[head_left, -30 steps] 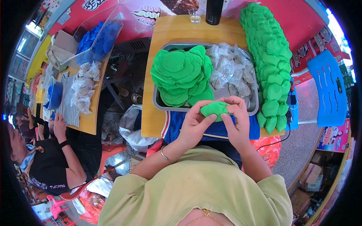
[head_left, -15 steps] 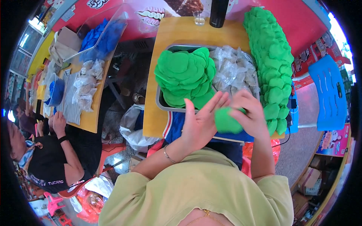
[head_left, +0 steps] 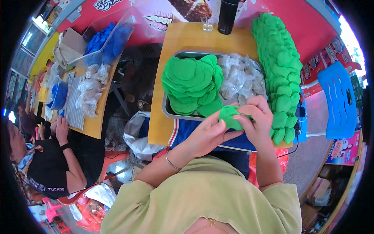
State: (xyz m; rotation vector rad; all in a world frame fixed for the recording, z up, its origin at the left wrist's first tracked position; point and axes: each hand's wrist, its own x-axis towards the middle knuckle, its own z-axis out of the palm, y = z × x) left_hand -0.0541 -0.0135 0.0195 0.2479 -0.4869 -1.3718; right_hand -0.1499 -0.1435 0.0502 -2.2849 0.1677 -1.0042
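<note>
Between my two hands is a soft green piece (head_left: 230, 117), bent up into a small cupped shape. My left hand (head_left: 207, 134) is closed around its left side, with the thumb against it. My right hand (head_left: 257, 120) pinches its right edge between thumb and fingers. Just beyond them, a pile of flat round green pieces (head_left: 187, 76) fills the left part of a metal tray (head_left: 168, 111). Small clear plastic bags (head_left: 238, 74) of something pale lie in the tray's right part. Along the table's right edge stand long rows of folded green pieces (head_left: 278, 66).
On the wooden table (head_left: 183, 37) a clear cup (head_left: 207, 26) and a black flask (head_left: 228, 17) stand at the back. A blue chair (head_left: 338, 99) is to the right. At a table on the left, a co-worker (head_left: 50, 160) handles blue pieces (head_left: 105, 43).
My left hand was spread flat with the green piece held beside it by my right hand. Now both hands have closed on the piece and it is bent up.
</note>
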